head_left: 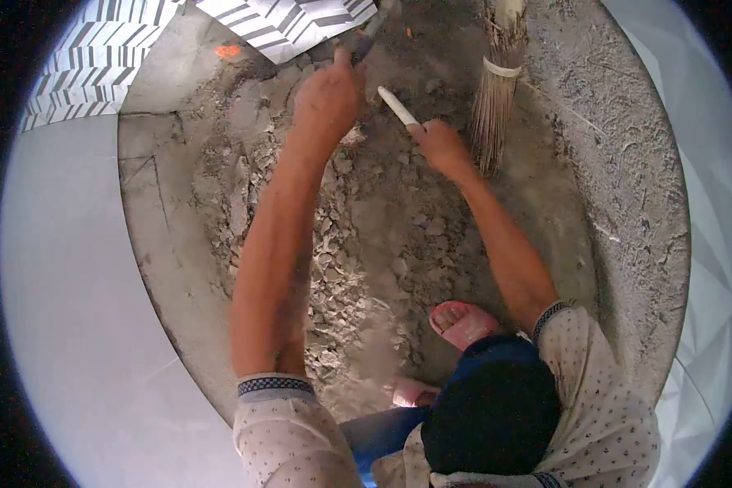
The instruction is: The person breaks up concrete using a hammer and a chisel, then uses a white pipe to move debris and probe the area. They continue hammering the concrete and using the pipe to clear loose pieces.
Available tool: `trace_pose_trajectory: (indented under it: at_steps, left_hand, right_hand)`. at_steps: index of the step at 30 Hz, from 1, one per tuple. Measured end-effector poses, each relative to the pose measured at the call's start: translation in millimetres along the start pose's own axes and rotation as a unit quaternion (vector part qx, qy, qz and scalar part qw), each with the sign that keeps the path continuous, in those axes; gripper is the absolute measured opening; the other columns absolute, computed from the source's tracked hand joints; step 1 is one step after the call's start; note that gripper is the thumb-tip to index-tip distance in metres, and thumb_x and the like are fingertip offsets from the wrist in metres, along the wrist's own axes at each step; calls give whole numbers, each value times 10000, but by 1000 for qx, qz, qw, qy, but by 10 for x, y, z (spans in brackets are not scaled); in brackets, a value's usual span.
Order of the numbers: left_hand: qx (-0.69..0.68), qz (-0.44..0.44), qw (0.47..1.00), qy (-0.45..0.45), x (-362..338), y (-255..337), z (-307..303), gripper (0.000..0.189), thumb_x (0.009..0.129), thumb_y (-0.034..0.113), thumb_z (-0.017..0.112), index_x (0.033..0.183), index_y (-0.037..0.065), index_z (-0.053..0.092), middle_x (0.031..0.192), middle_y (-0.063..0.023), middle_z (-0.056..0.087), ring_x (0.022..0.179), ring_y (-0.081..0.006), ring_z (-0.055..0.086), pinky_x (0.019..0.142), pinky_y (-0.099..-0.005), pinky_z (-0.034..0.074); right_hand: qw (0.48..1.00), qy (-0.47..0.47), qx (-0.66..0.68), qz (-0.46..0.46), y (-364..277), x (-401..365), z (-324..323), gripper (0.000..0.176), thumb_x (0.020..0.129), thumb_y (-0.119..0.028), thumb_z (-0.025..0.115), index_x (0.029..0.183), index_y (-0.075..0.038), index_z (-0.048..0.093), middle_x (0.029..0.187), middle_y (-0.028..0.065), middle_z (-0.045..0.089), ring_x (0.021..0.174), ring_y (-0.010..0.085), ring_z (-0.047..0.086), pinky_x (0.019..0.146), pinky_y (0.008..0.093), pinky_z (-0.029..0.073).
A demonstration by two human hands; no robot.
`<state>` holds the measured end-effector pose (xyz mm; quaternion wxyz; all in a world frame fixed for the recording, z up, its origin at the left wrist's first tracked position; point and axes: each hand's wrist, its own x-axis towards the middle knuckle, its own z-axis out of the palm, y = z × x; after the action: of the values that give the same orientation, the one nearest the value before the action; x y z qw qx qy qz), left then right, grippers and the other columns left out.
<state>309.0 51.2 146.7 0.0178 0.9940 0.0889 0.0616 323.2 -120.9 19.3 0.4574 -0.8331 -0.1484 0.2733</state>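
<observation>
My left hand [329, 96] is closed at the upper middle, over the broken floor near a patterned tile. A dark, narrow tool [369, 39] sticks out past its fingers; it is blurred and its kind cannot be made out. To the right, my right hand [446, 151] is wrapped round a white, round-ended stick [398, 107] that points up and to the left. The lower end of the stick is hidden in the fist. Crumbled mortar and loose rubble [333, 268] lie beneath and between both arms.
A broom of thin twigs [496, 106] lies just right of my right hand. Grey-and-white chevron tiles [293, 23] cover the top left. Pale smooth tiles [81, 268] lie left, and a rough cement strip [634, 195] runs along the right. Pink slippers [466, 325] are on my feet.
</observation>
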Motion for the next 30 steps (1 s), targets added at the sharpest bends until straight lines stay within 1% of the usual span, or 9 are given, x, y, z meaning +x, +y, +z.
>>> trace_pose_trajectory:
  at_steps: [3, 6, 9, 15, 18, 21, 26, 28, 30]
  left_hand:
    - [80, 15, 970, -231, 31, -202, 183, 229, 842, 185, 505, 965, 36, 628, 925, -193, 651, 840, -374, 634, 688, -465, 520]
    - [116, 63, 951, -281, -213, -367, 289, 233, 865, 207, 499, 978, 53, 632, 930, -203, 643, 871, -389, 618, 720, -464, 503]
    - [-70, -104, 976, -180, -352, -327, 63, 254, 875, 208, 503, 1065, 74, 605, 923, -212, 638, 887, -407, 603, 748, -468, 482]
    - [-73, -32, 996, -27, -285, -257, -211, 339, 894, 254, 484, 1166, 56, 525, 882, -213, 639, 859, -408, 601, 737, -501, 463]
    - [-16, -74, 995, -70, -242, -138, -42, 330, 899, 265, 471, 1137, 45, 534, 868, -215, 641, 828, -398, 612, 709, -507, 475]
    - [23, 76, 990, -118, -69, -478, 282, 280, 887, 237, 471, 1073, 47, 557, 853, -205, 644, 782, -393, 622, 680, -500, 494]
    - [25, 40, 998, -45, 9, -146, 49, 214, 814, 188, 527, 951, 39, 596, 846, -160, 654, 783, -364, 639, 686, -446, 524]
    - [68, 68, 993, -70, 35, -178, 128, 213, 799, 179, 544, 952, 44, 602, 850, -145, 659, 792, -357, 642, 686, -436, 528]
    - [169, 187, 955, -156, 175, -403, 386, 237, 803, 184, 549, 993, 53, 606, 860, -137, 664, 798, -356, 643, 685, -436, 530]
  right_hand:
    - [1000, -17, 12, 13, -58, 57, -18, 505, 898, -404, 489, 717, 59, 573, 570, 153, 529, 515, 283, 549, 534, 434, 410]
    - [1000, -20, 17, 17, 83, 91, 37, 507, 899, -409, 488, 726, 59, 574, 603, 167, 542, 541, 304, 562, 545, 438, 417]
    - [1000, -4, -13, -12, 82, 81, 15, 502, 900, -409, 485, 743, 59, 578, 640, 186, 562, 566, 328, 577, 556, 441, 428]
    - [999, 4, -30, 11, 0, 98, 130, 489, 899, -410, 488, 801, 56, 596, 700, 228, 587, 662, 376, 598, 617, 473, 437]
    - [999, -8, -43, -6, -24, 97, -7, 499, 892, -426, 498, 812, 55, 602, 726, 234, 601, 695, 384, 606, 634, 480, 443]
    - [999, -12, -48, 6, -115, 51, -33, 505, 885, -438, 507, 816, 52, 606, 742, 237, 609, 704, 399, 603, 640, 483, 448]
    - [993, 2, -73, -89, -165, -27, -65, 496, 879, -427, 528, 821, 59, 603, 749, 243, 610, 705, 426, 592, 650, 494, 444]
    - [994, 25, -85, -59, -20, 112, 58, 496, 880, -425, 529, 810, 60, 603, 739, 237, 612, 695, 418, 595, 644, 492, 444]
    - [995, 14, -94, -37, -43, 122, 14, 496, 882, -428, 527, 807, 57, 604, 731, 228, 613, 693, 416, 596, 639, 490, 444]
